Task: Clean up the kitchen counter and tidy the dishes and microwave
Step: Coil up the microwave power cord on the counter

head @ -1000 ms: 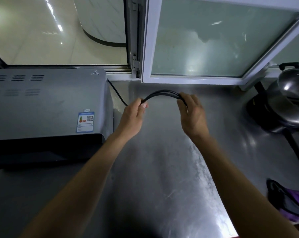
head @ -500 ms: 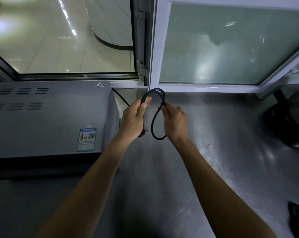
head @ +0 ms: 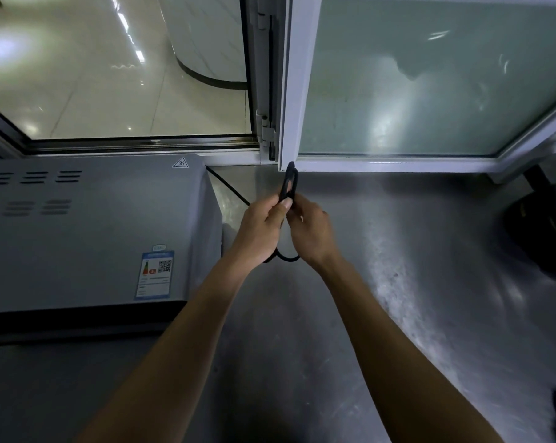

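At the centre of the frame a black power cord [head: 290, 183] is folded into a narrow loop that stands up above both hands, with another loop hanging below them, and its free run trails up and left to the back corner of the grey microwave [head: 91, 231] at the left. The left hand [head: 260, 233] pinches the cord with thumb on top, and the right hand [head: 311, 233] curls its fingers round the same bundle, the two hands touching above the steel counter [head: 350, 314]. Behind them is an open window frame [head: 294, 91], and a dark appliance [head: 542, 238] sits at the right edge.
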Tool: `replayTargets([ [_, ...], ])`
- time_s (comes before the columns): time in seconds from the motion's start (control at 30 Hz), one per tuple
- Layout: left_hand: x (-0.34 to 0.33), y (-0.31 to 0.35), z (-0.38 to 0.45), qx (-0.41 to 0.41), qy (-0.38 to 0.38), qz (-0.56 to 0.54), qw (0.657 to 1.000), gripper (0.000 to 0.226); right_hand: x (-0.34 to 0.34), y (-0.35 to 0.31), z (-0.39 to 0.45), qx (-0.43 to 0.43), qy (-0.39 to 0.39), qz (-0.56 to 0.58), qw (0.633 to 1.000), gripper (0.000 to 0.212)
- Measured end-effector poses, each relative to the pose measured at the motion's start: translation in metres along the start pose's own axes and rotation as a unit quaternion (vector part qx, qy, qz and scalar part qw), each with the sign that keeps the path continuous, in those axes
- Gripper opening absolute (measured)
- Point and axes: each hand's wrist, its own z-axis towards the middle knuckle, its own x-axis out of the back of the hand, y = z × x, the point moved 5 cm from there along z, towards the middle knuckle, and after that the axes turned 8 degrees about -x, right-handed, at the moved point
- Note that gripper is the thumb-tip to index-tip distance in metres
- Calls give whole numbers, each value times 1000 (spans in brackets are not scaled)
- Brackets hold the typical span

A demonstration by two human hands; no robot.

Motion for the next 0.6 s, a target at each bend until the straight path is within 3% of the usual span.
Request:
replayTargets([
  [0.17, 2, 8, -5, -1, -15, -34, 999, 26, 0, 4, -8, 17, -82, -2, 996, 32],
  [0.47, -7, 5, -10, -13, -63, 11, 998, 35, 3, 9, -11, 40, 2, -5, 999, 15],
  [0.6, -2, 2, -10, -11, -92, -5, 996, 51, 8, 10, -14, 34, 20, 14, 999, 18],
])
